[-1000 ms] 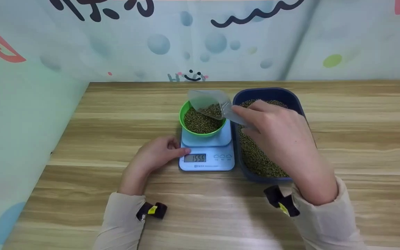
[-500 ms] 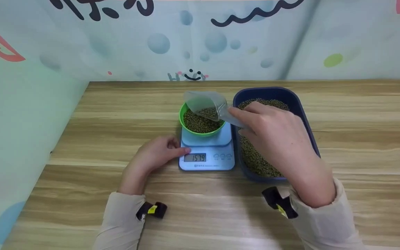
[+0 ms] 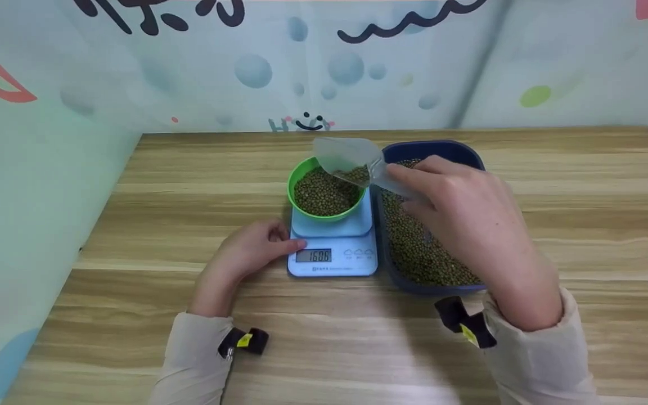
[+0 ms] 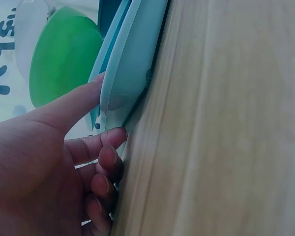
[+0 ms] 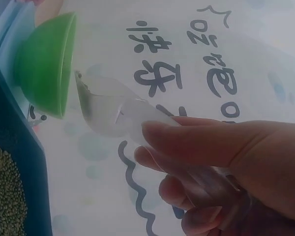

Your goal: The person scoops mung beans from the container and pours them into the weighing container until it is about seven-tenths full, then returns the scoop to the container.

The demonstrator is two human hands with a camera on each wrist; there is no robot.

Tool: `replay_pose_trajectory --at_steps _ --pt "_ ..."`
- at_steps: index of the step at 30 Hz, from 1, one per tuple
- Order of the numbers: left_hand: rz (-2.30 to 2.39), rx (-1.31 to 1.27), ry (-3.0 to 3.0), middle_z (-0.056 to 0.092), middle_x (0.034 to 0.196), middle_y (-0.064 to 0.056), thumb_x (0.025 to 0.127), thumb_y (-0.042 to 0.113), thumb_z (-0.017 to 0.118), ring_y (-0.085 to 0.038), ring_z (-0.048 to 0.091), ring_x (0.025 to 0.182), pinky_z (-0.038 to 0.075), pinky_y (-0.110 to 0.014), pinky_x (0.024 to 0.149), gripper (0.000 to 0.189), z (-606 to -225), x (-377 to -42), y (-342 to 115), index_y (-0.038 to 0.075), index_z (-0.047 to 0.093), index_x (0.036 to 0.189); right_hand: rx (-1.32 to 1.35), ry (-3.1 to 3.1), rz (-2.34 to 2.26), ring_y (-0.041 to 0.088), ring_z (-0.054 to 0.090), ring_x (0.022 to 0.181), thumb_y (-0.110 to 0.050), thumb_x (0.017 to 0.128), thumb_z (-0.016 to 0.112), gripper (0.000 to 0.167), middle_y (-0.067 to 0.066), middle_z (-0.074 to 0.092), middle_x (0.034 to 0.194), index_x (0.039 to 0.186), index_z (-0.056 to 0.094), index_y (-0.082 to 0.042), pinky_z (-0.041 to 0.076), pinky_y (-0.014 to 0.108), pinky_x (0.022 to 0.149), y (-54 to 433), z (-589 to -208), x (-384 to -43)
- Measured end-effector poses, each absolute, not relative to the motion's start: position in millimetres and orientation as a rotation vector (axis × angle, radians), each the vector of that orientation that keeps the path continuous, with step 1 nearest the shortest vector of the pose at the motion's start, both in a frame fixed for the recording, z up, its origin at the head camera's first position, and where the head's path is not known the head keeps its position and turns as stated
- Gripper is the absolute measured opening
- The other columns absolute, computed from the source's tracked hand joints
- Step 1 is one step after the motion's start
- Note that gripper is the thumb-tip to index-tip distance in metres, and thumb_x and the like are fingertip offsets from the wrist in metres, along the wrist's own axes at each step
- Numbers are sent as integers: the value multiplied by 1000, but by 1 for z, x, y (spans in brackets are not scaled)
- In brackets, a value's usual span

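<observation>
My right hand (image 3: 462, 205) grips the handle of a clear plastic scoop (image 3: 346, 154), tilted over a green bowl (image 3: 298, 206). Some mung beans lie in the scoop, and more mung beans (image 3: 324, 194) fill much of the bowl. Under the bowl is a pale blue kitchen scale (image 3: 352, 264), whose display reads 160.6. At the scale's left edge, the thumb of my left hand (image 3: 251, 247) rests on its top face; the other fingers bend loosely beside it, low against the tabletop. The right wrist view shows the scoop's lip close to the bowl's rim (image 5: 71, 44).
A dark blue tub (image 3: 431, 147) of mung beans stands right beside the scale, partly under my right hand. The wooden table (image 3: 189, 174) ends at a printed backdrop (image 3: 206, 84) behind and a pale green side panel (image 3: 31, 185) at left.
The scale's reading has climbed from 155.6 through 157.9 to 160.6. My right hand dipped the scoop leftward, then moved it back up and right. My left hand keeps its place.
</observation>
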State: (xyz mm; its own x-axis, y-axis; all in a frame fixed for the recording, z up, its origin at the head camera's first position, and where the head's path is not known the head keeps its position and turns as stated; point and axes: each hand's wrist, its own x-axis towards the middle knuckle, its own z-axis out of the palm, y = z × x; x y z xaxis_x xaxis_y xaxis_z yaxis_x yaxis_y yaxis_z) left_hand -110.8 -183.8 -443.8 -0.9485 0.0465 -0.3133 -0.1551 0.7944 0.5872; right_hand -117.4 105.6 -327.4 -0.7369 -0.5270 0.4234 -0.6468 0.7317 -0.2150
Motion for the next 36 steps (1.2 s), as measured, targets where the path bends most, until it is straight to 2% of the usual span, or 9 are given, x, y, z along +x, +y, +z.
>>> replay_pose_trajectory --at_steps 10,18,27,36 --pt "920 -99 2662 56 75 -3 72 61 60 -19 48 68 37 -32 60 46 -443 -110 -184 17 58 85 881 -2604 439 17 56 72 -7 72 73 44 -1 62 91 113 63 -22 42 35 53 104 -329 -120" --pt "888 -91 2677 54 73 -2 71 64 58 -19 48 68 37 -32 59 48 -445 -111 -185 18 58 85 876 -2574 405 20 54 73 -4 75 64 41 0 61 90 113 63 -21 42 36 53 102 -331 -120" --pt "884 -98 2670 53 70 -2 71 64 58 -18 47 67 36 -32 58 49 -446 -111 -186 17 58 85 878 -2566 388 18 51 68 -1 73 57 45 0 61 88 112 64 -20 39 34 49 101 -332 -118" --pt "884 -103 2659 54 72 -2 71 65 57 -18 48 67 37 -32 58 50 -444 -110 -184 17 58 84 894 -2574 402 18 51 71 -4 70 56 44 1 61 89 111 64 -18 40 34 56 98 -333 -116"
